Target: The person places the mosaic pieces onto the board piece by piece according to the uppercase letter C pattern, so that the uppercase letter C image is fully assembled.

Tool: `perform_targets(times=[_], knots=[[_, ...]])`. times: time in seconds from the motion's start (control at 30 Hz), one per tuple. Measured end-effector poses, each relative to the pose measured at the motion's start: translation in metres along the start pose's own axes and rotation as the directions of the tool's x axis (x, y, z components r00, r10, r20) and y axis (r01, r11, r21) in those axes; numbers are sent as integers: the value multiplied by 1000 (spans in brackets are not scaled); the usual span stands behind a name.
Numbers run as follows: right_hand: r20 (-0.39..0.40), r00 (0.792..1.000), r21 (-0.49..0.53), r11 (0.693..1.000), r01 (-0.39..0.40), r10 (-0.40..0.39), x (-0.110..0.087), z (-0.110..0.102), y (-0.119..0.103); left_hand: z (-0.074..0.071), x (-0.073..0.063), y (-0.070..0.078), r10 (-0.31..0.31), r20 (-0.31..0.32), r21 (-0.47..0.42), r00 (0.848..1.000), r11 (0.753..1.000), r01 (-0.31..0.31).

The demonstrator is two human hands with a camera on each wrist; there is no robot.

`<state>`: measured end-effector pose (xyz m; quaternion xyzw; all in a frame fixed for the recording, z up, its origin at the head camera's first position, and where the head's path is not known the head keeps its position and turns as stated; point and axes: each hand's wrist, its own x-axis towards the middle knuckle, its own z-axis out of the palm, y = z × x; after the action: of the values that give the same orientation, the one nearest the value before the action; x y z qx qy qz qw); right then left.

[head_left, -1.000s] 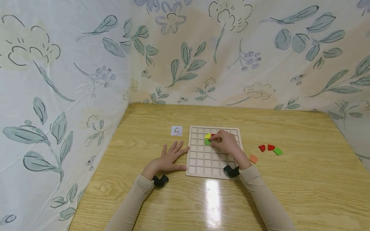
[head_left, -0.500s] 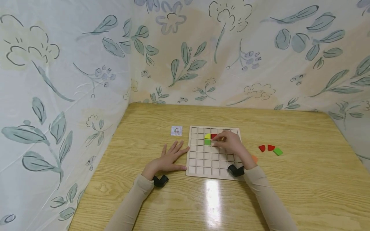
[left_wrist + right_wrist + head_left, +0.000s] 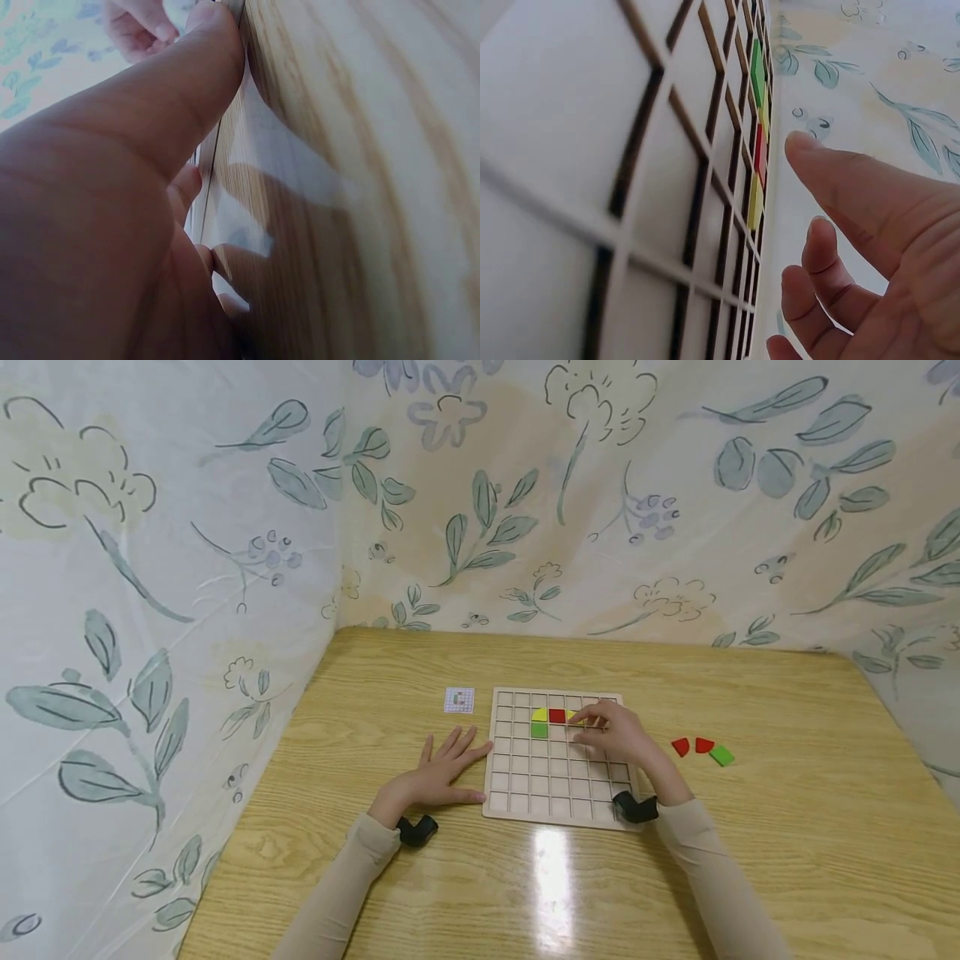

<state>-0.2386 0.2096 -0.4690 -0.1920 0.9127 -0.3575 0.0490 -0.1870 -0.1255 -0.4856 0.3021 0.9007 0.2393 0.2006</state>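
Lying near the far edge of the grid board (image 3: 521, 766), two yellow tiles (image 3: 756, 201), one red square (image 3: 557, 716) and one green square (image 3: 539, 729) seem light, stiff, best pinched edgewise. The right hand (image 3: 618, 732), fingers parted, pinches nothing; the left hand (image 3: 435, 778) spreads at the left edge. Past the right edge lie two red quarter-rounds (image 3: 680, 747) and one loose green square (image 3: 722, 755).

Setting: a screened-off indoor table area; whether home, studio or lab could not be told.
Wood-grain table (image 3: 810, 843): formed the work surface, large and smooth.
Floral drapes (image 3: 480, 502): enclosed its back and both sides (creased cloth, printed with leaves and blossoms).
Glare (image 3: 553, 893): lay white along the near part, under strong light.
Black wrist devices (image 3: 417, 831): marked a recording setup.
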Motion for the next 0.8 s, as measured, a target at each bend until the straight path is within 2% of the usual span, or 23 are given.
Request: perform_targets(times=[0.3, 0.8], knots=[[17, 999, 15, 999, -45, 44, -14, -16, 6, 0, 0, 0, -4, 1, -10, 1000, 1000, 4], [-39, 995, -5, 996, -94, 94, -42, -40, 30, 0, 0, -1, 6, -7, -2, 1000, 1000, -6]])
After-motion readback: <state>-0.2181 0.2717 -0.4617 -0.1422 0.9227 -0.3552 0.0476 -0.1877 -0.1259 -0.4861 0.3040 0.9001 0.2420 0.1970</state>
